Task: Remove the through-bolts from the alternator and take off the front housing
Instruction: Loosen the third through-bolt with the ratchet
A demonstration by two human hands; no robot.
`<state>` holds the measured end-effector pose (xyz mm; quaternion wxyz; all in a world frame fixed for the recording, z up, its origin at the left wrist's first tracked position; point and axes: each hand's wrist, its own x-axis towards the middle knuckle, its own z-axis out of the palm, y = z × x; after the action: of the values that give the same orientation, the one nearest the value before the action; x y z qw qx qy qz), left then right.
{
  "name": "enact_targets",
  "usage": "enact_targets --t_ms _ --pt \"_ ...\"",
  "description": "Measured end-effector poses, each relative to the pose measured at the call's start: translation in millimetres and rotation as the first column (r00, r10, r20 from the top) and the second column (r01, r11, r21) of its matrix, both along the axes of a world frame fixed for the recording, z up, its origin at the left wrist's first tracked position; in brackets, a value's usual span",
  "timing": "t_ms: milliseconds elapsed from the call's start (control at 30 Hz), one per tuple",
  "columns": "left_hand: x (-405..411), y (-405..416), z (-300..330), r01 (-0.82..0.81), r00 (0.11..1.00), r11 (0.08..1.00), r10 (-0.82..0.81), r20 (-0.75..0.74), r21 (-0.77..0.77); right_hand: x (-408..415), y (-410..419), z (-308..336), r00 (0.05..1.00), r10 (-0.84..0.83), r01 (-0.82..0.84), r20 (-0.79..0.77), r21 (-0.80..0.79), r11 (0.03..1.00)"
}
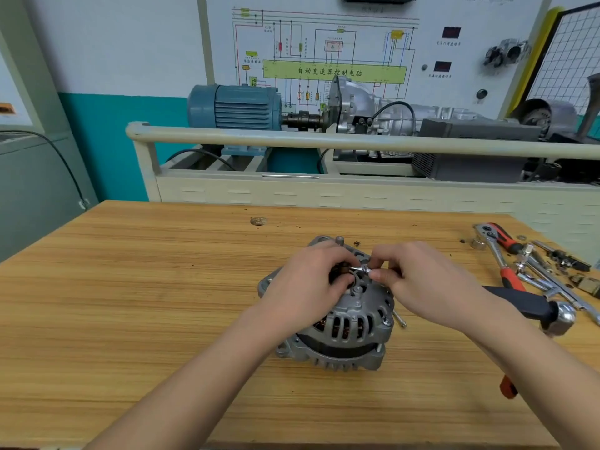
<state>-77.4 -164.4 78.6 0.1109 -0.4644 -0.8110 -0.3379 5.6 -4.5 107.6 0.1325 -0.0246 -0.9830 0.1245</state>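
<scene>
A grey alternator (347,323) stands on the wooden workbench (130,303), its slotted housing facing up and toward me. My left hand (308,284) lies curled over the top of the housing and grips it. My right hand (422,280) pinches a small silver bolt (362,270) between thumb and fingers, level with the top of the alternator and next to my left fingertips. A loose through-bolt (399,319) lies on the bench by the alternator's right side. Another bolt head (387,321) sits in the housing rim there.
At the bench's right edge lie a red-handled ratchet (496,237), several sockets and extensions (545,277), and a black-handled hammer (535,306). A hole (258,221) is in the bench top at the back. A training stand with a blue motor (233,107) is behind.
</scene>
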Motion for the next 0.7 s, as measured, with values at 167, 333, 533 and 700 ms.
enact_targets --t_ms 167,333,533,700 --pt "4 0 1 -0.009 1.000 0.999 0.008 -0.022 -0.044 0 0 -1 1.000 -0.017 0.017 0.005 -0.031 0.999" --pt "5 2 3 0.005 0.999 0.996 -0.001 0.041 -0.085 3 0 -5 0.999 -0.038 0.037 -0.028 -0.019 0.999" --pt "4 5 5 -0.023 0.999 0.995 0.027 0.045 -0.097 18 20 -7 0.996 -0.082 0.081 0.033 0.032 0.996" --pt "3 10 6 -0.040 0.998 0.992 0.046 0.045 -0.121 71 65 -6 0.934 -0.139 0.021 -0.328 -0.339 0.941"
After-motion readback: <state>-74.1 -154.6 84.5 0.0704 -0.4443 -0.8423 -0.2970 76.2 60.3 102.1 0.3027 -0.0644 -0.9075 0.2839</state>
